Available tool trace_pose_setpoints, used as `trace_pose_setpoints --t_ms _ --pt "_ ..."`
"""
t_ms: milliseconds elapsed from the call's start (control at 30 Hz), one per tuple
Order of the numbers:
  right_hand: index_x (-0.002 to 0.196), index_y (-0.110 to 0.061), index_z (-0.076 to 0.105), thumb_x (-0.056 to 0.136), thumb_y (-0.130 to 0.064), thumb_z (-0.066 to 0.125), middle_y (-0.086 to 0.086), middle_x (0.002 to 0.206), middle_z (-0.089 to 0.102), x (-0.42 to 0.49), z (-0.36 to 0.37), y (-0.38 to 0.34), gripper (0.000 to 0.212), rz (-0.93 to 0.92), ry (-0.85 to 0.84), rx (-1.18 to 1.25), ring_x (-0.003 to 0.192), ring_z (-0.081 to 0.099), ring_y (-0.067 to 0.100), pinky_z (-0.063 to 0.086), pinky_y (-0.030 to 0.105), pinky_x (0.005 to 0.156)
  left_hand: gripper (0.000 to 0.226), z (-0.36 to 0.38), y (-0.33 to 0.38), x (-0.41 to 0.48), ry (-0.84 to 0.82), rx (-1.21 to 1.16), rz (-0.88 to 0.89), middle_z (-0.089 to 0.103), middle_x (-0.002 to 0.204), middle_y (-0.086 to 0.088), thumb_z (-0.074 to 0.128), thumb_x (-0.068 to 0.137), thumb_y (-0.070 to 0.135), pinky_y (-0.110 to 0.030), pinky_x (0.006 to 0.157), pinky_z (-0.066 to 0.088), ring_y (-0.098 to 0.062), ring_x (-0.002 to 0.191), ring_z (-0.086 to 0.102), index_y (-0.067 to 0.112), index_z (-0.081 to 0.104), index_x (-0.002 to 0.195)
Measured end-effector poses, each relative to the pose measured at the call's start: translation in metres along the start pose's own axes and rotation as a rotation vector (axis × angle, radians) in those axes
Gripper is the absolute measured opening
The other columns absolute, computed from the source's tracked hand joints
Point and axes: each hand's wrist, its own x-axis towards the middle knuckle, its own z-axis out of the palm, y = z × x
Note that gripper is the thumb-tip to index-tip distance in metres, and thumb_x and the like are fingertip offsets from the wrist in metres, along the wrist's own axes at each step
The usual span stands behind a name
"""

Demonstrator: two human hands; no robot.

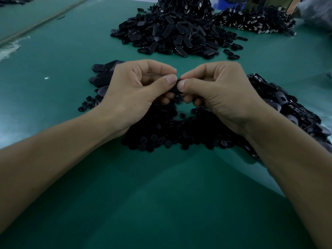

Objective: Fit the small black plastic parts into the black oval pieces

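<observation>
My left hand point(136, 90) and my right hand point(215, 92) meet at the middle of the view, thumbs tip to tip. Between them they pinch one black oval piece point(175, 88), mostly hidden by the fingers; whether a small part sits in it cannot be seen. Under the hands lies a heap of small round black plastic parts point(170, 133). Loose black oval pieces lie to the left point(102, 76) behind my left hand, and another spread of oval pieces point(287, 108) lies to the right.
A green table mat point(161, 194) covers the work surface. A tall pile of black oval pieces point(174, 31) stands at the back centre, with a further pile with metal bits point(255, 20) at the back right. A blue bin point(230, 2) is behind them.
</observation>
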Motion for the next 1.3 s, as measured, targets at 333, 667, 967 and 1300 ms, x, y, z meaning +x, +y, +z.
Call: trace_pose_setpoints --t_ms 333,667,967,1300 --pt "0.074 -0.016 0.074 0.077 -0.011 0.08 0.0 0.066 0.073 0.003 0.001 -0.005 0.009 -0.132 0.142 -0.161 0.059 0.064 0.008 0.053 0.022 0.059 0.015 0.005 0.004 -0.001 -0.022 0.08 0.065 0.078 0.084 -0.002 0.072 0.09 0.005 -0.022 0.071 0.058 -0.012 0.072 0.073 0.019 0.072 0.097" --pt "0.077 -0.011 0.072 0.082 -0.003 0.078 -0.002 0.06 0.068 0.001 0.0 -0.004 0.011 -0.121 0.066 -0.136 0.053 0.059 0.005 0.049 0.017 0.055 0.016 -0.002 0.005 0.003 0.008 0.049 0.006 0.077 0.074 -0.006 0.08 0.08 0.0 -0.021 0.063 0.057 -0.015 0.065 0.073 0.013 0.074 0.087" --pt "0.103 -0.021 0.076 0.098 -0.023 0.063 -0.01 0.081 0.072 0.007 -0.004 0.005 0.014 -0.099 0.114 -0.474 0.075 0.067 0.001 0.048 0.009 0.068 0.016 -0.006 0.004 0.003 0.153 0.454 0.212 0.074 0.075 0.01 0.078 0.086 0.013 -0.022 0.069 0.058 -0.007 0.068 0.072 0.028 0.074 0.091" --pt "0.145 -0.016 0.044 0.102 -0.035 0.042 0.024 0.153 0.032 0.025 -0.039 0.019 0.047 0.413 0.131 -1.178 0.142 0.026 0.046 0.022 0.055 0.115 0.027 -0.034 0.001 0.019 0.273 0.79 0.281 0.057 0.078 0.026 0.077 0.089 0.026 0.002 0.064 0.042 0.02 0.065 0.057 0.015 0.075 0.114"
